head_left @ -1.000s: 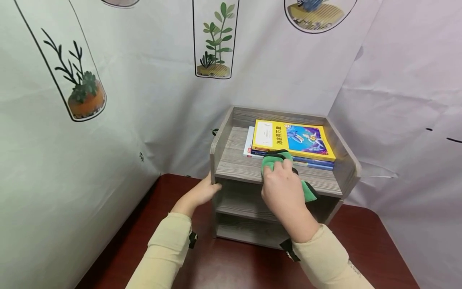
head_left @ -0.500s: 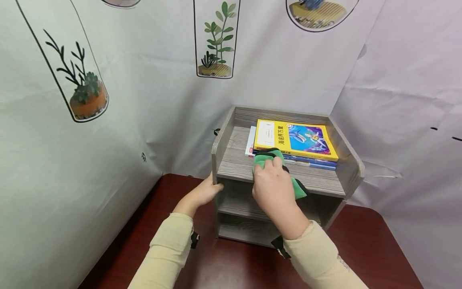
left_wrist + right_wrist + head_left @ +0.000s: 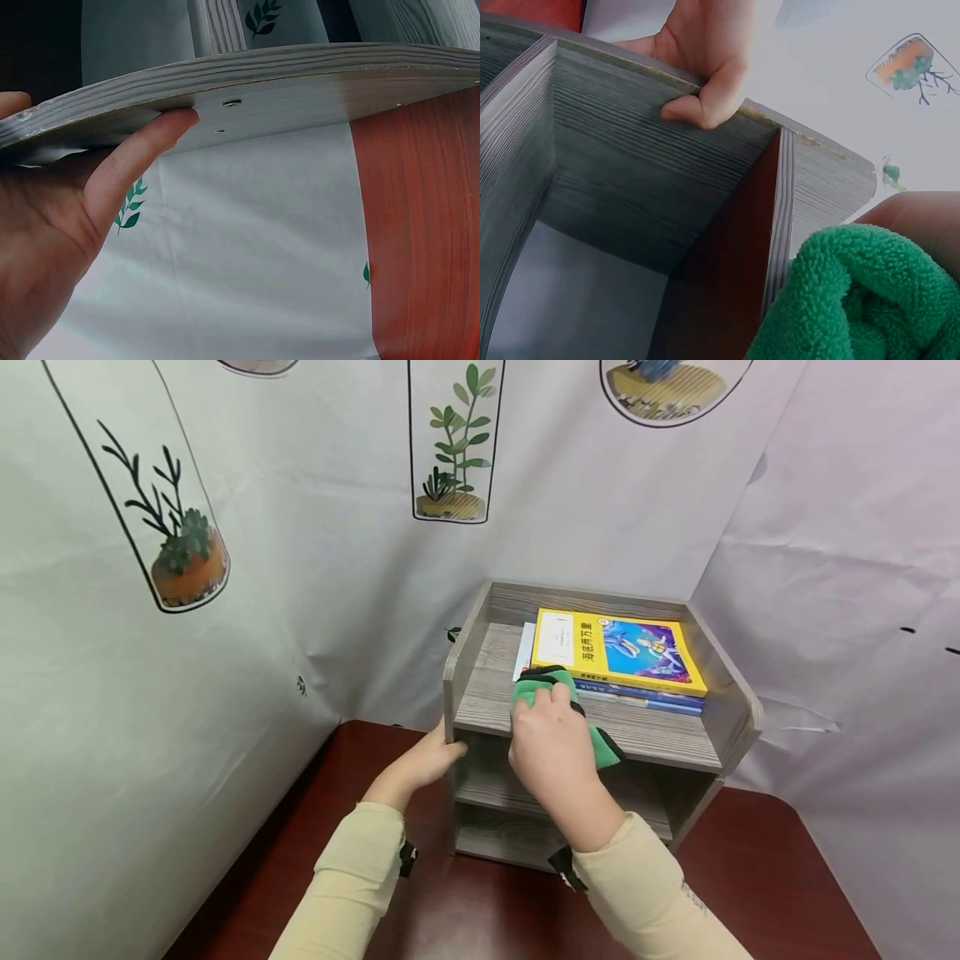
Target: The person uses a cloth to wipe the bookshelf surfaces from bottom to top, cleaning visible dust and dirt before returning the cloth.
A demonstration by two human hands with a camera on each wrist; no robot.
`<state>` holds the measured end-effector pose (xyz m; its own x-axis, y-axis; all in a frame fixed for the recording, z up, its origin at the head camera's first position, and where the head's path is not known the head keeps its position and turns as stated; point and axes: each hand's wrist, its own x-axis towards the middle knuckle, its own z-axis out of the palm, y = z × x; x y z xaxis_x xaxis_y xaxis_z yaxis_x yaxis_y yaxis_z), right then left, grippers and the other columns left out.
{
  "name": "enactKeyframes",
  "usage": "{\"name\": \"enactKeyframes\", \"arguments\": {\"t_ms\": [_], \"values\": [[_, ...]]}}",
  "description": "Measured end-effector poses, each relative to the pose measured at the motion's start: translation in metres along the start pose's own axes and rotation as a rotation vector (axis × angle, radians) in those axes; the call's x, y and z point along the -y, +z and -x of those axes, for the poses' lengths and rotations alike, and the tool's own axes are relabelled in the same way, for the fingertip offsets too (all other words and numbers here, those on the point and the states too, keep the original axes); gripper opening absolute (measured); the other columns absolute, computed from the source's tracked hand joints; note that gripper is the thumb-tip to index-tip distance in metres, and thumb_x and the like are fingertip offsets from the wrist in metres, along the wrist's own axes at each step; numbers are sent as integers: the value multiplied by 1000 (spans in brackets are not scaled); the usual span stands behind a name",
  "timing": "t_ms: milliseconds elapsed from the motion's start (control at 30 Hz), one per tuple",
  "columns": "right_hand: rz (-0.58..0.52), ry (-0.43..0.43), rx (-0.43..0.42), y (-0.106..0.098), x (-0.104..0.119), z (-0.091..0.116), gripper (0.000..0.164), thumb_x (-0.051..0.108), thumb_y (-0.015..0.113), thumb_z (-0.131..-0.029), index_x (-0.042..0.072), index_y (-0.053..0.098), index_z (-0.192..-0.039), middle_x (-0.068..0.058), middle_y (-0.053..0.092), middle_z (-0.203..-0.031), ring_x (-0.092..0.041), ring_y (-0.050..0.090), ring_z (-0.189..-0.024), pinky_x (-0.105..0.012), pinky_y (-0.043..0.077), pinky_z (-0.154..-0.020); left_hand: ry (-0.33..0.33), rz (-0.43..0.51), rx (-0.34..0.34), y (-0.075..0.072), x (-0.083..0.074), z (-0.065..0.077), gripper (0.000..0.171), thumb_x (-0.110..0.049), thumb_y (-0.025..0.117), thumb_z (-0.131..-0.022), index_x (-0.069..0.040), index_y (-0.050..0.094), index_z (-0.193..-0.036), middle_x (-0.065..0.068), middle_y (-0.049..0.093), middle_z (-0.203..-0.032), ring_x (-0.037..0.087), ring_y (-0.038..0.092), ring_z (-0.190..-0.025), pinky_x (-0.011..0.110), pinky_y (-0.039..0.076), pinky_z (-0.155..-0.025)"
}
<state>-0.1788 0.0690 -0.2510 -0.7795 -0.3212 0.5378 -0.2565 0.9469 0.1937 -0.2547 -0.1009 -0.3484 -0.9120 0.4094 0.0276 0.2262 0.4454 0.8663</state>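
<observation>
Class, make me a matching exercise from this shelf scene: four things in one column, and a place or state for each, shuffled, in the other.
1. green cloth
2. yellow book
3. left hand
4. table

A. dark red, under the shelf unit
B. on top of the book stack
C. gripping the shelf unit's left side panel
D. pressed on the top shelf by the right hand

Pairs: 1-D, 2-B, 3-C, 4-A

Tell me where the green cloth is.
In the head view the cloth lies on the shelf's top board, under the right hand, just left of and in front of the books.
</observation>
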Motion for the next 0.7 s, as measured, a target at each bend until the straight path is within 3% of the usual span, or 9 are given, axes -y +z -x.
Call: {"name": "enactKeyframes", "arguments": {"t_ms": [267,567,700], "values": [[-36,-11,28,-1,12,-8,11,10,62,-76,2,66,-83,-16,56,-79,-27,40,-75,-33,44,-47,4,37,-9,-3,-2,3,75,-10,42,-88,-15,-3,-149,14,14,-152,29,29,-129,50,28,-98],[-127,-12,-19,2,22,-13,13,10,63,-73,3,66,-83,-16,58,-81,-28,45,-76,-37,47,-50,16,62,9,-2,-2,3,77,-8,40,-88,-16,-8,-148,13,8,-153,28,24,-132,50,26,-100],[-190,8,13,3,23,-16,20,13,63,-74,5,68,-92,-15,58,-87,-29,47,-78,-38,47,-55,14,81,24,0,-2,3,77,-10,39,-89,-19,-10,-148,12,6,-153,30,23,-133,52,26,-100]]}}
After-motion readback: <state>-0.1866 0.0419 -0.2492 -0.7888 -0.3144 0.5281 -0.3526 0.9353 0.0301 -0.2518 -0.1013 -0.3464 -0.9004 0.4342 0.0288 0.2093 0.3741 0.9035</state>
